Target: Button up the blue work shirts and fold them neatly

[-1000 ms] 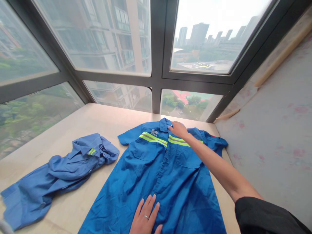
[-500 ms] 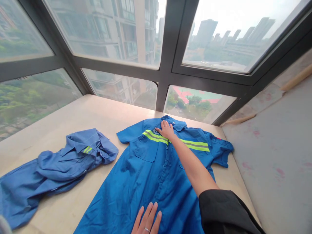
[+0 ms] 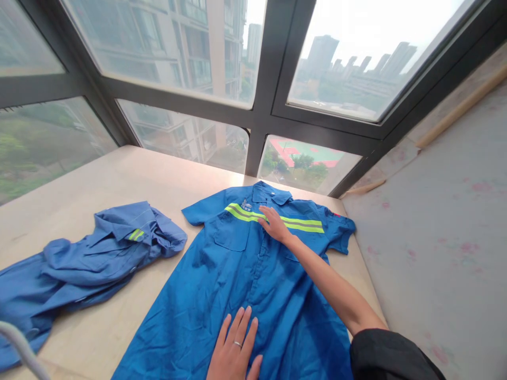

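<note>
A blue short-sleeved work shirt (image 3: 233,269) lies spread out, front up, its collar toward the window. A yellow-green reflective band crosses its chest, and a small white print sits above the band on the left. My left hand (image 3: 235,343), with a ring on one finger, rests flat on the lower front, fingers stretched out. Over the chest, at the reflective band near the button line, is my right hand (image 3: 274,224), its fingers extended and holding nothing. Whether its palm touches the cloth I cannot tell.
A second blue garment (image 3: 99,258) with a small reflective strip lies crumpled on the pale surface (image 3: 130,174) at left. A grey-white curved tube (image 3: 19,343) shows at lower left. Grey-framed windows (image 3: 261,121) stand behind, and a flowered wall (image 3: 428,237) rises at right.
My right hand has moved down from the collar to the chest band. My left hand shows more fully, still on the lower front. The view has shifted slightly.
</note>
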A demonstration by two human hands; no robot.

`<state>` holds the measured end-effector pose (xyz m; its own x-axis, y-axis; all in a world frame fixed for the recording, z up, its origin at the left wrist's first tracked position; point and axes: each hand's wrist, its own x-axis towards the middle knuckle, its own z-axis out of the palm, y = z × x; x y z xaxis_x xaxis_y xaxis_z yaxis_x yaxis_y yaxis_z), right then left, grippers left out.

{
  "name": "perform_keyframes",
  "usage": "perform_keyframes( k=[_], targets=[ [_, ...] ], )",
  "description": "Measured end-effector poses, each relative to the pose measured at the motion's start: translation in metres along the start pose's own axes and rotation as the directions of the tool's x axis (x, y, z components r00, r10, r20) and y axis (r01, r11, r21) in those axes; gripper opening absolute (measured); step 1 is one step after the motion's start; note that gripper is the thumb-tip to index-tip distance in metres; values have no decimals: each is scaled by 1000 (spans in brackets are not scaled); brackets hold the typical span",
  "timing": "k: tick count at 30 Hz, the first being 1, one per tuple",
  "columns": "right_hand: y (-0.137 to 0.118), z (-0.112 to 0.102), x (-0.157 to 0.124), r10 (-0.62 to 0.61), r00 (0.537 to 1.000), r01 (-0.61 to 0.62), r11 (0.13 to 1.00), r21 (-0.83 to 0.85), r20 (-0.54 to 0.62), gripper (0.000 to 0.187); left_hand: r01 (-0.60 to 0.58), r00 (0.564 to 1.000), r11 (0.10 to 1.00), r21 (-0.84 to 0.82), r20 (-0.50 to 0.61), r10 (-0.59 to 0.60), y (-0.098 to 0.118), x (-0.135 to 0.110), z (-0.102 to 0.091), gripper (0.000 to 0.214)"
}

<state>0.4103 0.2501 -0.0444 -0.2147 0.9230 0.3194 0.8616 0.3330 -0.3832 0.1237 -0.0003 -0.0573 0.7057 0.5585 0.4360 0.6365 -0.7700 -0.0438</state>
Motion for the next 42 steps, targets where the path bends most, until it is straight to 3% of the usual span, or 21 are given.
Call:
perform_keyframes(
  k=[2, 6, 10, 13, 16, 20, 22, 24, 28, 32, 35, 37, 39, 42],
  targets=[
    [7, -13, -26, 12, 999, -16, 996, -83, -39, 50, 7, 1000, 1000, -13, -12, -7, 0, 1, -2, 55],
    [39, -43, -69, 240, 961, -270, 918, -291, -137, 52, 31, 999, 998, -46, -5, -32, 0, 1, -6, 58],
    [69, -61, -104, 436, 896, -432, 819, -378, -80, 48, 75, 997, 992, -104, 33, -72, 3, 0, -8, 59],
    [73, -68, -113, 514, 857, -490, 792, -366, -35, 47, 111, 992, 981, -158, 74, -100, 5, -1, -10, 58],
    [60, -75, -105, 533, 846, -505, 791, -347, -16, 48, 128, 989, 974, -188, 92, -112, 6, -1, -11, 56],
    [14, -77, -105, 479, 878, -454, 838, -304, 7, 51, 140, 988, 960, -242, 101, -119, 7, 1, -12, 54],
    [-24, -70, -121, 402, 914, -378, 893, -244, 57, 49, 160, 986, 936, -314, 100, -135, 6, 1, -11, 49],
    [-71, -59, -149, 239, 964, -228, 969, -95, 121, 45, 197, 980, 883, -426, 80, -180, 5, 1, -10, 37],
    [-174, -35, -215, 54, 977, -84, 987, 140, 208, 37, 300, 923, 673, -676, 26, -385, 2, -2, -19, 28],
    [-249, -20, -262, 29, 963, -95, 967, 238, 267, 55, 428, 819, 449, -784, 126, -560, 0, -18, -48, 28],
    [-273, -13, -283, 40, 955, -112, 967, 230, 295, 69, 547, 723, 296, -783, 264, -639, 2, -42, -70, 30],
    [-278, -9, -293, 55, 952, -122, 970, 209, 300, 74, 605, 673, 254, -754, 316, -669, 7, -63, -78, 31],
    [-278, -5, -300, 90, 959, -146, 970, 195, 270, 69, 626, 674, 290, -724, 315, -668, 12, -83, -83, 30],
    [-274, -5, -306, 141, 977, -177, 956, 233, 163, 44, 639, 709, 354, -683, 343, -616, 22, -103, -86, 29]
  ],
)
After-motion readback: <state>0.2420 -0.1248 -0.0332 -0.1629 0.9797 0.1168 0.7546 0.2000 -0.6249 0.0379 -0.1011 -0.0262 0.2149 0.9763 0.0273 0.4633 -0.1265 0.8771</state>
